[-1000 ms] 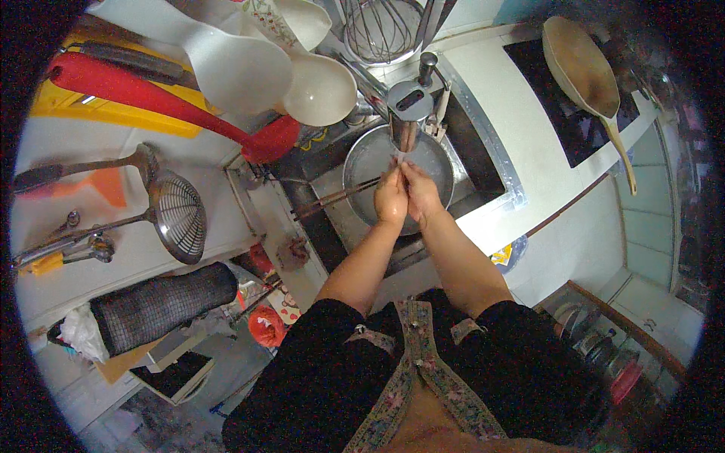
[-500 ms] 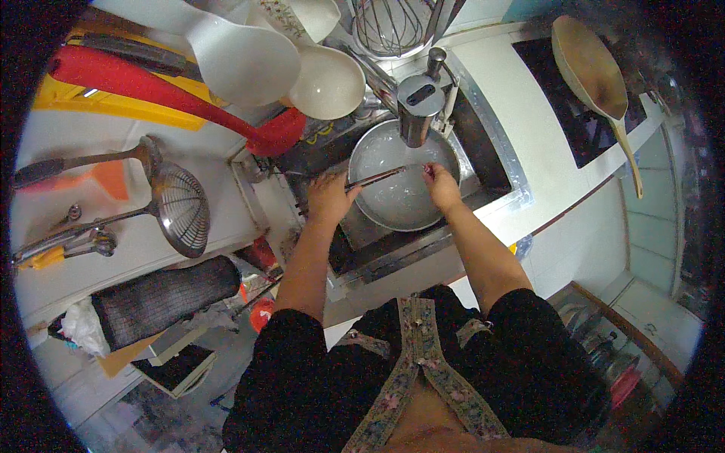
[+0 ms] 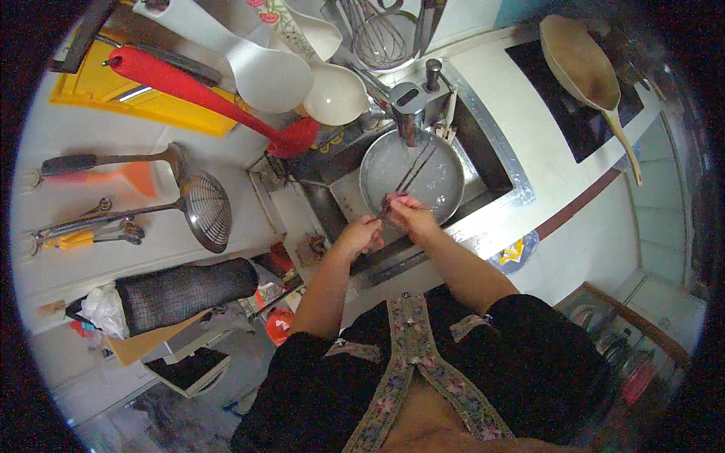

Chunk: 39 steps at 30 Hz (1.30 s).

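Two chopsticks (image 3: 417,172), thin and dark, slant over the near part of a round grey bowl (image 3: 377,170) in the sink (image 3: 495,162), their free ends toward the tap (image 3: 408,109). The right hand (image 3: 414,217) pinches them at the near end, thumb and fingers pressed together; a small dark-red patch at those fingertips is too blurred to name. Just beside it, nearer the sink's front left corner, is the left hand (image 3: 362,235), its fingers bent and drawn close; whether they grip anything, one cannot tell. Pale liquid fills the bowl, which sits near the sink's middle, and the tap's metal body stands over its far rim.

Right of the sink runs a white counter (image 3: 491,90) with a black hob (image 3: 555,113). A pan (image 3: 578,64) rests there, its handle pointing toward the counter's front edge. Past the sink's far left corner hang a red spatula (image 3: 196,98), a white ladle (image 3: 272,79) and a whisk (image 3: 377,38); a skimmer (image 3: 205,211) hangs farther left, on the wall.
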Motion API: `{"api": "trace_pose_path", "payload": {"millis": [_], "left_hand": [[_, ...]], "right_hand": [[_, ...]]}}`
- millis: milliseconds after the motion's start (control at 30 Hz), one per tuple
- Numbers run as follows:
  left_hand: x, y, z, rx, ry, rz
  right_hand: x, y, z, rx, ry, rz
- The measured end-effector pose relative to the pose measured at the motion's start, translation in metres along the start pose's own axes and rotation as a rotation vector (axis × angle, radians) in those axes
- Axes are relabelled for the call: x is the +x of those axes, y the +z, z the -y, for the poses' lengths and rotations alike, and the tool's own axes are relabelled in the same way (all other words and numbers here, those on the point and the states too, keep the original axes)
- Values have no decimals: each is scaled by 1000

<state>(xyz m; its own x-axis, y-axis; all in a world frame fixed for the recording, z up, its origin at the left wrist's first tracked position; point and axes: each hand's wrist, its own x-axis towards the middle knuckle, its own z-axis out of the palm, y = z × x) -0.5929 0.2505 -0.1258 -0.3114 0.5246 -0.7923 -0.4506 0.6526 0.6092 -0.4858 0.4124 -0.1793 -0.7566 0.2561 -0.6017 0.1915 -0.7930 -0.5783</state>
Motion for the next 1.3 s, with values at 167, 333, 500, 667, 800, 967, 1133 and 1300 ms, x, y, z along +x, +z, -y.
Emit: {"api": "trace_pose_path", "payload": {"millis": [167,333,500,667,800,967,1133,1300], "left_hand": [[-13,29,1,10,-28,-122],[-53,21,1,96,-10,-128],[-98,18,13,350,128,-218],[-112,-5,19,422,160,-221],[-109,-26,16,336,187,-199],[-74,-23,12,-4,97,-69],[-48,10,21,131,141,-135],[-79,20,27,474,308,-311]], "right_hand": [[2,30,-9,14,-164,-61],[43,37,5,-32,-364,-281],[74,4,40,-174,-414,-544],[116,-23,53,-122,-493,-547],[112,-40,64,-34,-442,-561],[43,-25,47,100,-252,-39],[18,19,-4,146,-327,-164],[58,1,15,-205,-412,-528]]}}
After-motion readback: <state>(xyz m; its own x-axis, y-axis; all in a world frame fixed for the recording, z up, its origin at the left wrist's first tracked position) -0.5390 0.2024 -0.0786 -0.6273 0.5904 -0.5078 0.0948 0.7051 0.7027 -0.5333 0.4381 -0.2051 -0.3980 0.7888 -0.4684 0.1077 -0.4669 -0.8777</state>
